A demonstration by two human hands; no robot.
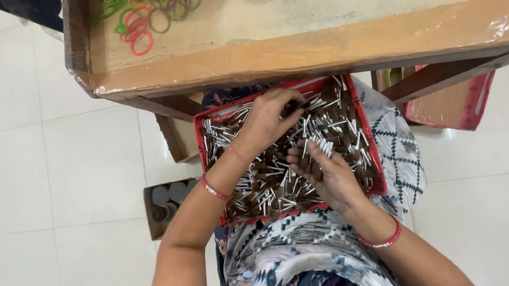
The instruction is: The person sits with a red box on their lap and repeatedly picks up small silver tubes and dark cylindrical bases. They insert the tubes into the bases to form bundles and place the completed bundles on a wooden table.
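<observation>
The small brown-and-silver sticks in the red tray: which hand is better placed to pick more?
Probably the left hand: it is fingers-down among the sticks, while the right hand lies palm-up, already cradling several.

You have one view only, from the camera on your head, and it looks almost straight down over your lap. It sits close enough that your forearms enter from the bottom edge and your left hand (266, 121) and right hand (325, 175) fall near the middle of the frame, over the red tray (377, 180) on your knees. The top of the picture faces forward, taking in the near edge of the low wooden table (309, 48) in front of you. White floor tiles (44, 164) fill both sides, so nothing beyond arm's reach shows, and no second view shares it
</observation>
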